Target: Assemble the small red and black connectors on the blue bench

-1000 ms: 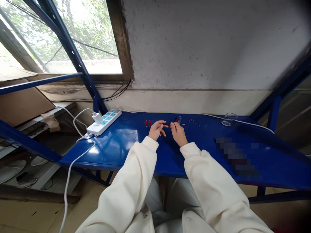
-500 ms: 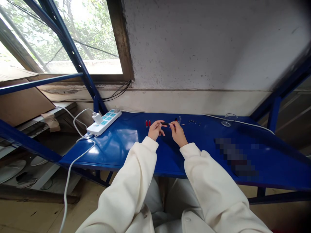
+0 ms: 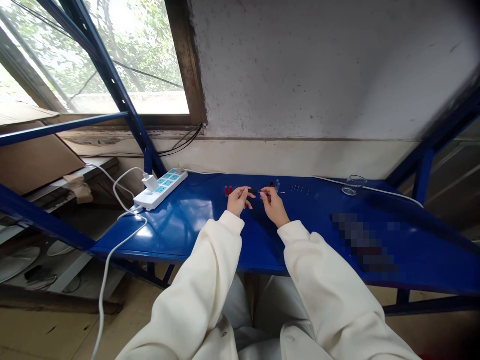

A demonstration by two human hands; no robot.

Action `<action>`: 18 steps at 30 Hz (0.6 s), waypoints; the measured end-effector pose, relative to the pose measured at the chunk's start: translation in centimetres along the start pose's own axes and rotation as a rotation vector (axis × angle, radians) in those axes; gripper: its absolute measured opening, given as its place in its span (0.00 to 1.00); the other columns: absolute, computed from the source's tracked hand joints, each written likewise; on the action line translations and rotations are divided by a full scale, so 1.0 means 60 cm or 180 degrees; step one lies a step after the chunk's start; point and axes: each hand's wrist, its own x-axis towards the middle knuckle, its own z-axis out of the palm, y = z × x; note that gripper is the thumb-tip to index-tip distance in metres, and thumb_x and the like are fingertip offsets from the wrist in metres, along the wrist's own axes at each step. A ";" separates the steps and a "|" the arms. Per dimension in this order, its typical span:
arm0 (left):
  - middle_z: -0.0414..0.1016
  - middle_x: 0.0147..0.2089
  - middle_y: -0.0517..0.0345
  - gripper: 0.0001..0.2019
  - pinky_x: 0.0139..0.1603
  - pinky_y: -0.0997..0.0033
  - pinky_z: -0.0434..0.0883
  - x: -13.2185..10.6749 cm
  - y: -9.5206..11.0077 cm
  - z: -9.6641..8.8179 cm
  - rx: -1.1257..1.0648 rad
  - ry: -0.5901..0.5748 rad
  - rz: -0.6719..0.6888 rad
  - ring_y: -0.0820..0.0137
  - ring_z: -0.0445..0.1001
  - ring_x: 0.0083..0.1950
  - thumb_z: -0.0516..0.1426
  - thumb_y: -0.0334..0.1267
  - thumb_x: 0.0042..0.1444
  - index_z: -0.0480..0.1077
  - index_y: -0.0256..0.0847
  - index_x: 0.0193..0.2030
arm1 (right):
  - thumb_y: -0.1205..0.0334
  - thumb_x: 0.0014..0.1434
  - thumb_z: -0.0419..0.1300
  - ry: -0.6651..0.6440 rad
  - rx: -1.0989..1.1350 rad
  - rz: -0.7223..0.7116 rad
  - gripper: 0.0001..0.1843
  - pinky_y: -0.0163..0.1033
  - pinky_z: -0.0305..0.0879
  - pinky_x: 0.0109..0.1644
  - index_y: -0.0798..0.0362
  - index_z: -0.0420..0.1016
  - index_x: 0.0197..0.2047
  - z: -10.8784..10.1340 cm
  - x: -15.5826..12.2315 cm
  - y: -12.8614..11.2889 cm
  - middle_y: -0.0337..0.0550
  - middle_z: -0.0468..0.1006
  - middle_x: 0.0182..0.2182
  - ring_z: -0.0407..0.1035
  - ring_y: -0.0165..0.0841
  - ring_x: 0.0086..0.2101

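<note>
Over the blue metal bench (image 3: 195, 225), my left hand (image 3: 239, 200) and my right hand (image 3: 275, 205) pinch the two ends of a small dark rod-like part (image 3: 257, 192) held between them. Both hands have their fingers closed on it; what exactly the part is I cannot make out. Two small red pieces (image 3: 228, 190) stand just left of my left hand. A small red-and-clear piece (image 3: 275, 185) sits behind my right hand, and a row of tiny dark bits (image 3: 298, 188) lies to its right.
A white power strip (image 3: 161, 188) with a plugged-in charger and white cable lies at the bench's back left. A clear round dish (image 3: 352, 184) and a thin white wire sit at the back right. Blue rack posts flank the bench; a wall and window rise behind.
Both hands have shifted slightly away from me and a little apart, exposing more of the dark part between the fingertips. Everything else on the bench is unmoved.
</note>
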 end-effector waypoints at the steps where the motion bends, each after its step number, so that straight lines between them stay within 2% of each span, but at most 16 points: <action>1: 0.74 0.29 0.54 0.20 0.12 0.80 0.53 0.000 0.000 0.000 0.0008 -0.0010 0.0000 0.78 0.66 0.14 0.54 0.51 0.50 0.66 0.34 0.40 | 0.53 0.59 0.45 -0.0004 0.0026 -0.0016 0.14 0.39 0.63 0.38 0.51 0.62 0.43 0.000 0.000 0.000 0.46 0.73 0.37 0.69 0.33 0.32; 8: 0.73 0.25 0.56 0.20 0.11 0.80 0.52 0.001 -0.002 0.002 0.0060 0.0165 -0.0119 0.78 0.65 0.12 0.53 0.52 0.50 0.64 0.34 0.35 | 0.55 0.59 0.45 -0.0064 -0.0008 -0.0095 0.13 0.38 0.62 0.36 0.52 0.63 0.41 0.000 0.000 -0.003 0.43 0.73 0.31 0.69 0.33 0.31; 14: 0.71 0.22 0.59 0.20 0.12 0.80 0.52 0.001 0.002 0.000 0.0016 0.0711 0.0030 0.80 0.63 0.12 0.51 0.55 0.51 0.61 0.36 0.32 | 0.53 0.60 0.43 -0.0012 -0.0085 -0.0050 0.14 0.37 0.61 0.35 0.53 0.62 0.41 -0.003 -0.001 -0.009 0.43 0.72 0.29 0.67 0.31 0.29; 18: 0.70 0.21 0.61 0.20 0.12 0.80 0.52 -0.001 0.007 0.000 0.0086 0.0764 0.0048 0.80 0.62 0.12 0.52 0.55 0.50 0.61 0.36 0.30 | 0.53 0.60 0.43 0.0147 -0.0046 0.0016 0.15 0.37 0.61 0.35 0.53 0.61 0.42 -0.004 -0.001 -0.007 0.43 0.71 0.30 0.66 0.31 0.29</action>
